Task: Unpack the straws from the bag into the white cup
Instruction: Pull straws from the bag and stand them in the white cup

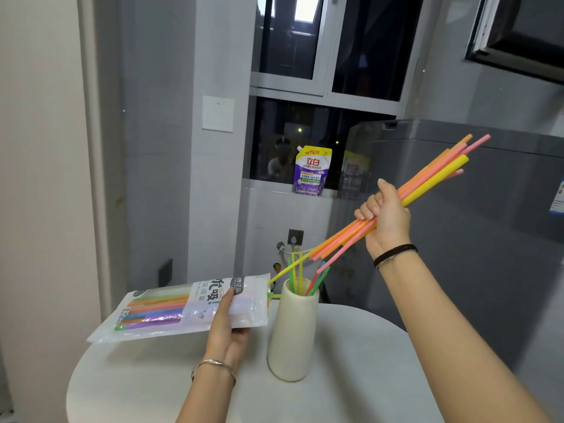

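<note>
My right hand [386, 215] fisted on straw bundle [427, 184], long axis slanting down-left; white cup [293, 337] below lower tips. Left hand [227, 325] grips bag [183, 309].

Right hand [386, 215] at centre right, fist closed on tilted straw bundle [427, 184]. Left hand [227, 325] at lower centre gripping bag [183, 309] beside cup [293, 331] with upright straws.

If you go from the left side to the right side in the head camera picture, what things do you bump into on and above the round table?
Bag of straws → left hand holding the bag → white cup with a few straws standing in it → right hand gripping a bunch of straws in the air.
</note>
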A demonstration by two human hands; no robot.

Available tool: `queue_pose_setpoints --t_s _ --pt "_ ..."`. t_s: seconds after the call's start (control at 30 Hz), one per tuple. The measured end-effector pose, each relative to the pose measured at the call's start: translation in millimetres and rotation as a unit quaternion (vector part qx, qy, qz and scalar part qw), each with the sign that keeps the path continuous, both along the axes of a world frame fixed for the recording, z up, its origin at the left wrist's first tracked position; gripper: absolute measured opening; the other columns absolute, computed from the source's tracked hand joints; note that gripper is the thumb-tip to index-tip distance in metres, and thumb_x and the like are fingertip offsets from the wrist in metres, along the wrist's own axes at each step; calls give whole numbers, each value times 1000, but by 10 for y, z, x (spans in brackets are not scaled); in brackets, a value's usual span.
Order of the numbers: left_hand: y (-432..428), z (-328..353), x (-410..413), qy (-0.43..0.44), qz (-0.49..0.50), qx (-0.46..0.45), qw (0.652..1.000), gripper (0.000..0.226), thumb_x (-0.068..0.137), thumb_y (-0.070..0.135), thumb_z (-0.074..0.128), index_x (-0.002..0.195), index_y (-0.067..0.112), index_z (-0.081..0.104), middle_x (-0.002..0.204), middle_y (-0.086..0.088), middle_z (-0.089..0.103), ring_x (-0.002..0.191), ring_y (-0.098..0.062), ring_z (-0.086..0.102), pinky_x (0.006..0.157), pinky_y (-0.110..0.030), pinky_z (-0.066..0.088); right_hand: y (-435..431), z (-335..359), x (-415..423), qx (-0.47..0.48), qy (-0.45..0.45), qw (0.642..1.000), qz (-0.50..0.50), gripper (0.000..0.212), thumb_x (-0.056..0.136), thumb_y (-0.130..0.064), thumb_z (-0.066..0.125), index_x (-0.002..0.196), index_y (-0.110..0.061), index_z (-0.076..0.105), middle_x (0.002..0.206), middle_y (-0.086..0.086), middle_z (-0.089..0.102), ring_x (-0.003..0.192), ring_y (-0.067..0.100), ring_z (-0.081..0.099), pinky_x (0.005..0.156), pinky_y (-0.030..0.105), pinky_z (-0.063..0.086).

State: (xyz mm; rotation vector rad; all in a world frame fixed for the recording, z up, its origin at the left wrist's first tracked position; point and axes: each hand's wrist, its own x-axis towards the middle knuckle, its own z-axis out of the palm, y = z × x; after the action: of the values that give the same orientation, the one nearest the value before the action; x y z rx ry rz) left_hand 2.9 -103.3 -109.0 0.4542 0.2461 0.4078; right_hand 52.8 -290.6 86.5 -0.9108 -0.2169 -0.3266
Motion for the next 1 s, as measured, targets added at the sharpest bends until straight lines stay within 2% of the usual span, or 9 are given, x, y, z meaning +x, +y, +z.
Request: queue_pose_setpoints --t_s 0.3,0.53,0.7,0.83,0.87,1.0 --pt "-29 -5 2 11 -3 -11 1000 48 91 14 60 138 12 49 135 -10 59 126 -29 54 107 -53 39 -102 76 12 -28 -1 999 -44 41 90 -20 54 56 -19 31 33 -10 29 31 5 29 38 17 31" --pt "-40 -5 13 12 3 -7 1000 49 91 15 60 138 11 49 135 -11 59 126 -31 53 107 -54 39 72 92 66 -85 0 995 -52 35 90 -21 56 63 -18 34 31 -10 32 29 4 30 37 18 31" --pt "-42 -6 -2 7 8 -14 1000 46 91 13 59 137 11 51 128 -8 62 106 -22 61 103 -46 44 408 27 182 -142 1 989 -43 28 89 -19 57 67 -16 42 31 -10 37 29 3 34 36 18 33" --pt "-1 -20 26 8 8 -15 1000 47 91 13 59 137 11 50 129 -9 62 121 -28 57 107 -52 40 579 -78 325 -191 10 980 -52 15 91 -22 56 82 -11 50 45 -5 43 31 2 39 37 16 36" --pt "13 -21 34 9 9 -15 1000 47 91 13 59 137 12 50 129 -9 62 122 -28 56 107 -53 40 609 -106 366 -200 13 978 -56 17 91 -23 56 80 -13 50 49 -3 44 33 3 40 38 17 37" --pt "33 -9 45 15 10 -12 1000 46 90 13 60 136 12 52 117 -6 66 104 -23 62 95 -46 48 684 -217 503 -232 24 970 -70 31 91 -26 56 63 -17 47 52 1 43 44 12 42 46 24 39"
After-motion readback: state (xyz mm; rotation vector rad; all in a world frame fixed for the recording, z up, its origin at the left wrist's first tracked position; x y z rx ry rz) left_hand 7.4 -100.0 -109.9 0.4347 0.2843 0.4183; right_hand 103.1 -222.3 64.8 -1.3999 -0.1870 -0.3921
